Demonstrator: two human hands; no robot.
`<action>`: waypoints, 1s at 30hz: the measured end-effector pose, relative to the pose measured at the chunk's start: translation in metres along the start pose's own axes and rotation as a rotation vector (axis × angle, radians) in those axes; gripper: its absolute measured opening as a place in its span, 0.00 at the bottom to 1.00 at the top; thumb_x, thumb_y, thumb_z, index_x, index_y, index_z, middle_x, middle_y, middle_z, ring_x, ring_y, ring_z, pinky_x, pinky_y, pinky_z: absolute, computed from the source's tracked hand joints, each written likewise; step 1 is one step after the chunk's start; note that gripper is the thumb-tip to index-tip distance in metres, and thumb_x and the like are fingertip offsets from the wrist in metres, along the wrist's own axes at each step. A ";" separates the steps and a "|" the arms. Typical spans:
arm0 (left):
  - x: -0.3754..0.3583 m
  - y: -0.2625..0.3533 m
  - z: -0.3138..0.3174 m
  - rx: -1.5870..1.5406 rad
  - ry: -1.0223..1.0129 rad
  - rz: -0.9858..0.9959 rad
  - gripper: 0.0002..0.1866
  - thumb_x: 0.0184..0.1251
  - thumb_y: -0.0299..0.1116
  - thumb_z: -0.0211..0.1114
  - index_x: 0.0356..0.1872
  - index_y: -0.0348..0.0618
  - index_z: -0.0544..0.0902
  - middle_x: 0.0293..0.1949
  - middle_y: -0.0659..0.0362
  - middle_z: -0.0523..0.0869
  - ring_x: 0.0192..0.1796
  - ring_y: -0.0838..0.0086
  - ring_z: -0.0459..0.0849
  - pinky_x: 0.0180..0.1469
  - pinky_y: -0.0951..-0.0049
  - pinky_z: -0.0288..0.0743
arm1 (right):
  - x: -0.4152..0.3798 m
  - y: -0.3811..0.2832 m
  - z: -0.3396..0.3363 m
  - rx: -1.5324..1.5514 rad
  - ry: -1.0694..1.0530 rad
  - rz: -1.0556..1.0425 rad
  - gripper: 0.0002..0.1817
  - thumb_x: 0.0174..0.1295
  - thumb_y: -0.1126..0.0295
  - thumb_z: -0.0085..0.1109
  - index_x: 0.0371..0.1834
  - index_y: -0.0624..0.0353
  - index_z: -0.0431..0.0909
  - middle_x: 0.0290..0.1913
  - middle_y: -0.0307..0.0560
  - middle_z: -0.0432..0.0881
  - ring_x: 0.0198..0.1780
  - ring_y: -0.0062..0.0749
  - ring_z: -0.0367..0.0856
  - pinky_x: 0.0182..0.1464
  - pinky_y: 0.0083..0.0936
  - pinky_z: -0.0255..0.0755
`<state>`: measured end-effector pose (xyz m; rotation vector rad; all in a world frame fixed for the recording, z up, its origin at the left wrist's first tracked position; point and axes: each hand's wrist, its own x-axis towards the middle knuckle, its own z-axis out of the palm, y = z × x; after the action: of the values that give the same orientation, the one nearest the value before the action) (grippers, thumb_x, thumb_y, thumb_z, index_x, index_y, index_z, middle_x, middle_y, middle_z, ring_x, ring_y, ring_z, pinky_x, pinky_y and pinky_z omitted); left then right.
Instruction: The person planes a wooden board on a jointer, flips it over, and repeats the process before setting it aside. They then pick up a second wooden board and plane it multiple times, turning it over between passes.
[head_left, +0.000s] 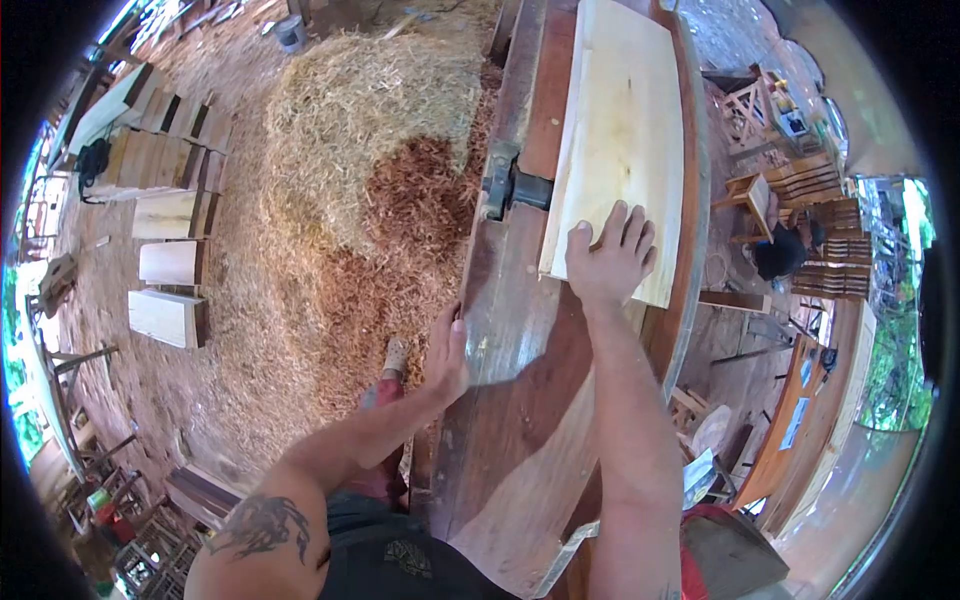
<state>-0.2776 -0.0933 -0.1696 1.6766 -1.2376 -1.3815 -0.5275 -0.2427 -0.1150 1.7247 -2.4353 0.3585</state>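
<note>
A wide, pale wooden board (625, 120) lies lengthwise on the bed of a long woodworking machine (510, 400), which looks like a jointer. My right hand (608, 258) rests flat on the near end of the board, fingers spread and palm down. At the machine's left edge is my left hand (448, 358), its fingers stretched forward along the side and nothing seen in them. A dark metal fitting (515, 186) with a round black part sits on the bed, close against the board's left side. The board hides whatever is under it.
A big heap of wood shavings (370, 110) lies left of the machine. Thick planks (165, 317) stand in stacks farther left. On the right, a person (785, 245) sits among wooden furniture pieces, near a long plank (780, 430). A bucket (290, 33) stands at the far left.
</note>
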 end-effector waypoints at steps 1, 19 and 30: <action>-0.001 0.000 0.001 0.005 0.013 -0.018 0.34 0.91 0.52 0.38 0.82 0.36 0.65 0.78 0.39 0.71 0.81 0.48 0.68 0.84 0.57 0.57 | 0.005 -0.001 0.002 -0.009 0.009 -0.002 0.44 0.72 0.40 0.51 0.85 0.56 0.66 0.86 0.64 0.63 0.86 0.69 0.57 0.82 0.70 0.49; 0.001 0.007 0.002 -0.004 0.041 0.093 0.33 0.90 0.49 0.42 0.78 0.30 0.68 0.72 0.35 0.76 0.78 0.45 0.72 0.81 0.55 0.60 | 0.085 -0.012 0.025 -0.028 0.013 0.018 0.43 0.72 0.40 0.50 0.84 0.54 0.67 0.85 0.61 0.64 0.85 0.64 0.59 0.82 0.68 0.49; 0.003 0.002 0.006 -0.014 0.061 0.072 0.31 0.87 0.47 0.46 0.77 0.30 0.68 0.70 0.35 0.77 0.75 0.43 0.74 0.79 0.54 0.63 | 0.117 -0.013 0.040 -0.006 0.029 0.049 0.43 0.71 0.38 0.49 0.84 0.50 0.68 0.86 0.57 0.64 0.86 0.61 0.58 0.84 0.66 0.46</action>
<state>-0.2841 -0.0964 -0.1701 1.6371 -1.2388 -1.2840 -0.5532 -0.3641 -0.1228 1.6480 -2.4592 0.3787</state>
